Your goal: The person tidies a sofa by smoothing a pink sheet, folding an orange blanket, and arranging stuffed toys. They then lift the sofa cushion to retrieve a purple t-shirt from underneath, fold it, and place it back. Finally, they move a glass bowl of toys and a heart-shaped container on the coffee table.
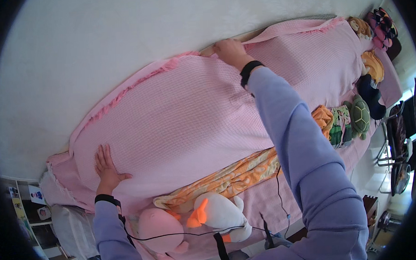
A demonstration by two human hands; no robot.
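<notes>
A pink waffle-weave blanket [179, 113] with fringed edges lies over a bed along a pale wall. My left hand [108, 169] rests flat on its left part, fingers spread and thumb out to the side. At the wall side, my right hand [230, 52] has its fingers curled around the blanket's far edge; the fingertips are partly hidden. Beside that hand, a strip of light-coloured bed edge [207, 52] shows between blanket and wall. The pink fringe [133, 88] runs along the far edge to the left.
Nearer me lie an orange patterned blanket [231, 177], a white plush duck [222, 213] and a pink plush toy [160, 229]. A black cable [195, 233] crosses them. A plush turtle [360, 116] and folded cloths [340, 124] sit at right. Shelves [38, 221] stand left.
</notes>
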